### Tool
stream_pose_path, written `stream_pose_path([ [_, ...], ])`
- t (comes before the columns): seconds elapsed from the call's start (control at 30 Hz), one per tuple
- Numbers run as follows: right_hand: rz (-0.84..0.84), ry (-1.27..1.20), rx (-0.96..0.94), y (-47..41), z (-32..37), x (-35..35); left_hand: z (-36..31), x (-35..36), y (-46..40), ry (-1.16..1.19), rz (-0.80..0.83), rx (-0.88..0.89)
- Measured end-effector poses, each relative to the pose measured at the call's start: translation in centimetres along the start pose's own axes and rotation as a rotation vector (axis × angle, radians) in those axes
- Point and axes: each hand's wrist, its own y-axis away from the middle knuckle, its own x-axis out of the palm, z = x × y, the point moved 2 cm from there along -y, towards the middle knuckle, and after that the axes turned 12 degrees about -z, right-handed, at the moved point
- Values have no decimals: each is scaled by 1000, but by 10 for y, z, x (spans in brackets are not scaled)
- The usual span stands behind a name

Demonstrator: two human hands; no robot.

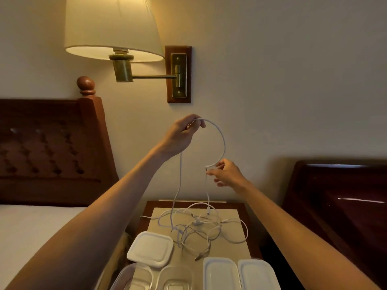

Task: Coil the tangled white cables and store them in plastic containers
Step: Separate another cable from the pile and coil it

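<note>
White cable [221,139] arcs between raised, pinching hands: left [182,135], right [227,173].

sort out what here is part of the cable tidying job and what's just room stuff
Part of the job:
- white cable held up between left hand and right hand
- tangled cables on the nightstand
- clear containers
- white lids

Just there:
- wall lamp
- headboard
- bed
</note>
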Motion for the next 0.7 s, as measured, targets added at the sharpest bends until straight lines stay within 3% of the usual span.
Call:
stream_pose_path([
  [0.1, -29, 31, -100, 14, 4, 14, -4, 4, -5, 49, -27, -32],
  [0.23, 305, -8, -133, 50, -7, 59, -6, 12, -9, 90, -68, -106],
  [0.27, 321, -21, -156, 54, -11, 67, -4, 13, -7, 55, -61, -116],
  [0.37, 232, -71, -187, 49, -11, 68, 24, 9, 2, -163, 67, -180],
  [0.47, 212, -205, -103, 38, 3, 49, 71, -1, 37, -351, 188, -417],
  [0.57, 167, -254, -82, 27, 17, 30, 109, 0, 98, -253, 111, -574],
  [0.7, 141, -291, -60, 15, 27, 22, 131, 18, 171, -209, 98, -517],
])
